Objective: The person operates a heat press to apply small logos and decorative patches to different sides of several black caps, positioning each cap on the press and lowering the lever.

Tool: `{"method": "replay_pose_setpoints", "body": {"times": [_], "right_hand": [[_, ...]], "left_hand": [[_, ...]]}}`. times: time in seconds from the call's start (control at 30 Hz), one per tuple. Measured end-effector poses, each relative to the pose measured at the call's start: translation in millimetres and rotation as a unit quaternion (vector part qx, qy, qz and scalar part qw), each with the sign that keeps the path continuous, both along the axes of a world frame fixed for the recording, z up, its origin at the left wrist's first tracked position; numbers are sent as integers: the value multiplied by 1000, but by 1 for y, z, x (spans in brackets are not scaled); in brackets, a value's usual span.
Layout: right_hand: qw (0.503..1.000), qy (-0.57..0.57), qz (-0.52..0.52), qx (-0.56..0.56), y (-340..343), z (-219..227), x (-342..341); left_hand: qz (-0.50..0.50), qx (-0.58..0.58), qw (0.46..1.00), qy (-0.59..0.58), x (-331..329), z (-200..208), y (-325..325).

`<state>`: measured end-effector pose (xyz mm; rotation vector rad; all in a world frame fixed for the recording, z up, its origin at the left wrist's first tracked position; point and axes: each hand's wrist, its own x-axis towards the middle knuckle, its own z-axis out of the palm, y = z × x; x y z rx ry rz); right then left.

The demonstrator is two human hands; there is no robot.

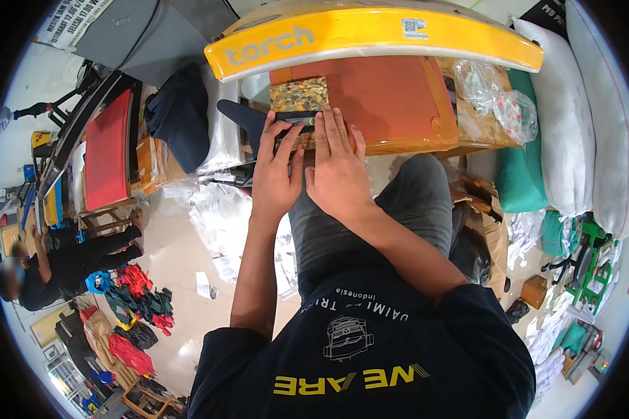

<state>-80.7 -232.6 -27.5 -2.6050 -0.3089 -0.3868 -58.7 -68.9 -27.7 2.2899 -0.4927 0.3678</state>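
A dark navy cap [239, 116] lies flattened at the table's left part, its rounded brim pointing left. My left hand [275, 183] grips it, fingers bent over its near edge. Beside it, my right hand [339, 171] lies with fingers stretched out on the cap's dark band, near a small yellowish fitting. Under the cap a camouflage-patterned piece [298, 95] shows on the far side; a strip of it also appears between my hands. What lies beneath my fingers is hidden.
A reddish-brown board [391, 101] covers the tabletop, under a yellow lamp hood [370, 43]. More dark caps [180, 119] are stacked at left. Clear plastic bags [514, 115] lie at right beside white sacks [559, 119]. Another person [77, 260] stands far left, near a clothes pile [134, 293].
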Motion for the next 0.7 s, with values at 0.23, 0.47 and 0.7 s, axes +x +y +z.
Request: {"method": "replay_pose_setpoints", "body": {"times": [0.23, 0.47, 0.7], "right_hand": [[1000, 0, -9, -4, 2, -2, 1], [1000, 3, -5, -31, -1, -1, 2], [998, -11, -1, -57, -2, -3, 2]], "left_hand": [[2, -2, 1000, 5, 0, 0, 2], [2, -6, 1000, 2, 0, 0, 1], [-6, -3, 1000, 12, -1, 1, 2]]}}
